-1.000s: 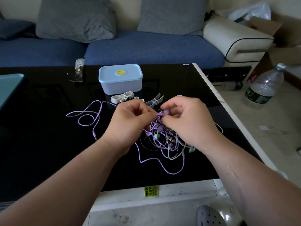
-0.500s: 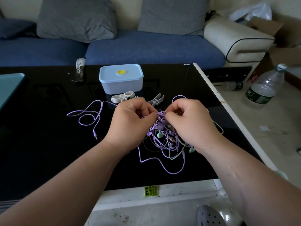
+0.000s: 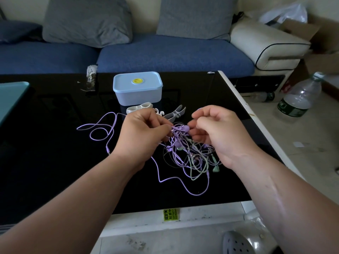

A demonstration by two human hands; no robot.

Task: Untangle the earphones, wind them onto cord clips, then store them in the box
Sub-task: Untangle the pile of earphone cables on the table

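A blue sofa (image 3: 165, 52) runs along the far side of a glossy black surface (image 3: 45, 162), where the lidded pale-blue box (image 3: 137, 88) stands closed, with the white cord clips (image 3: 139, 107) lying loose just in front of it. The earphones (image 3: 185, 156), purple, green and dark cords knotted into one heap, sit right of centre, their top lifted between the two hands. The left hand (image 3: 143, 132) has its grip pinched on purple strands at the peak of the knot; the right hand (image 3: 218, 131) meets it with a curled grip that appears to nip the cords beside a purple earbud. One purple lead (image 3: 113, 129) trails out to the left in loose loops and ends in a free jack plug (image 3: 108, 150). Untangling is at an early stage, and it probably goes best with slack: hold the knot lightly, open the loops rather than drag them tight, and feed that free plug end back through, one colour at a time. A hard tug risks cinching the thin cords or straining the buds.
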